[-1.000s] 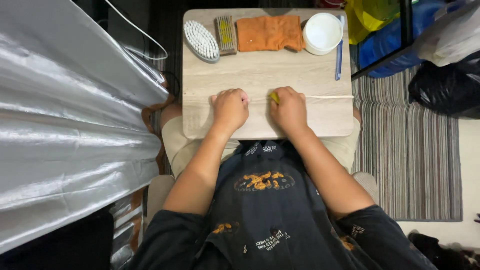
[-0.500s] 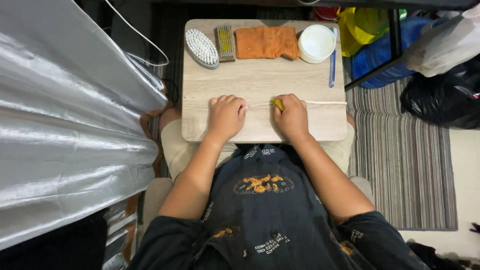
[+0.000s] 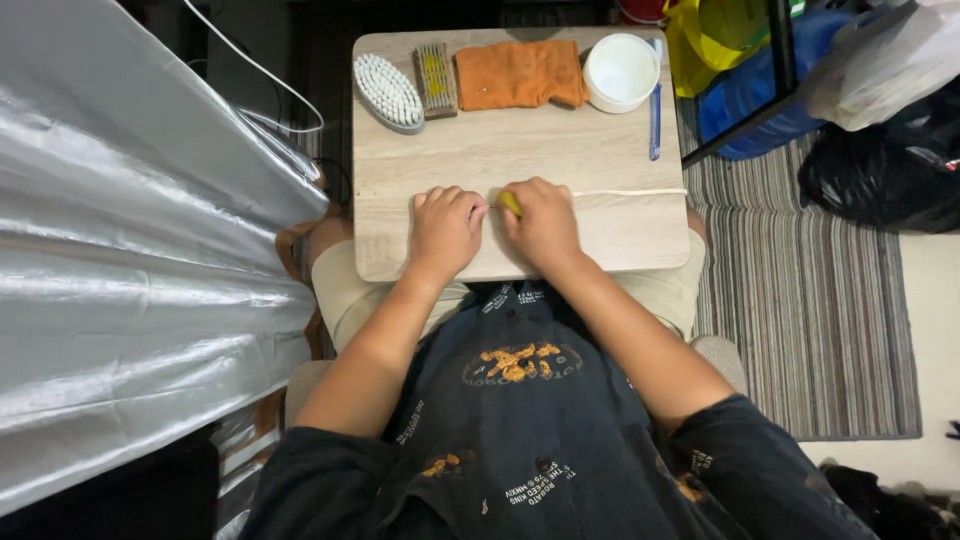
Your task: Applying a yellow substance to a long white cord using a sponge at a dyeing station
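Note:
A thin pale rod (image 3: 625, 192) lies across a light wooden lap table (image 3: 610, 245), running from my hands to the table's right edge. My left hand (image 3: 445, 230) rests on the table with its fingers curled, pinching the rod's left end. My right hand (image 3: 545, 228) sits right beside it and presses a small yellow piece (image 3: 510, 203) against the rod. The two hands almost touch at the fingertips. How much of the rod lies under my hands is hidden.
Along the table's far edge lie a white bristle brush (image 3: 388, 92), a small wooden wire brush (image 3: 435, 80), an orange cloth (image 3: 520, 75), a white bowl (image 3: 620, 72) and a blue pen (image 3: 655, 105). A silver sheet (image 3: 130, 260) hangs at the left. Bags (image 3: 880, 110) and a striped rug (image 3: 800, 300) are on the right.
My right hand has slid left along the rod with the yellow piece, closing the gap to my left hand. The left hand has stayed in place.

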